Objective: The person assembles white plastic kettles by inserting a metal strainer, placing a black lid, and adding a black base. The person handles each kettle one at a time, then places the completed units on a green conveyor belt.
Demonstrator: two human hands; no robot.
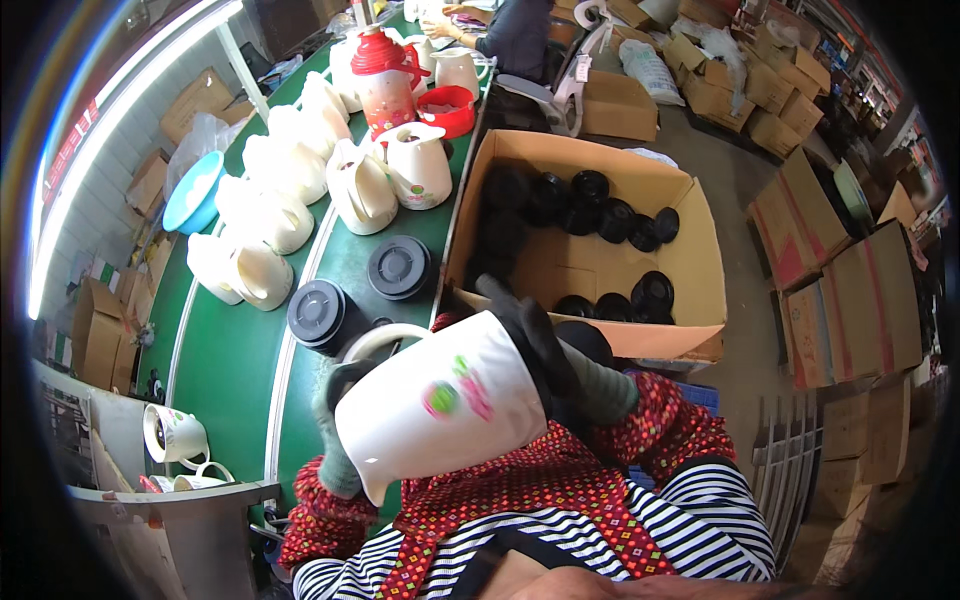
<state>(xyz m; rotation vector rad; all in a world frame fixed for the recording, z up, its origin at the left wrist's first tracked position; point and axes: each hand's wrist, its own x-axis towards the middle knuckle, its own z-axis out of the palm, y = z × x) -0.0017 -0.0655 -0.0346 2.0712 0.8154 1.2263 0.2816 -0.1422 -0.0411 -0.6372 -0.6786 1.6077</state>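
A white jug (435, 405) with a pink and green print lies tilted on its side in front of my chest. Its spout points to the lower left and its base to the right. My left hand (338, 435), in a grey-green glove with black fingers, is closed on the spout end beside the handle; most of its fingers are behind the jug. My right hand (550, 350), gloved alike, grips the base end. Whether a black part sits on the base under those dark fingers I cannot tell. Two round black parts, one nearer (322, 312) and one farther (398, 267), stand just beyond the jug.
A green conveyor table (345, 255) carries several white jugs (365, 190), a red-topped flask (383, 85) and a red bowl (446, 110). A cardboard box (590, 262) of black round parts stands right. A blue basin (194, 195) lies left. Another person's hand (445, 30) shows far off.
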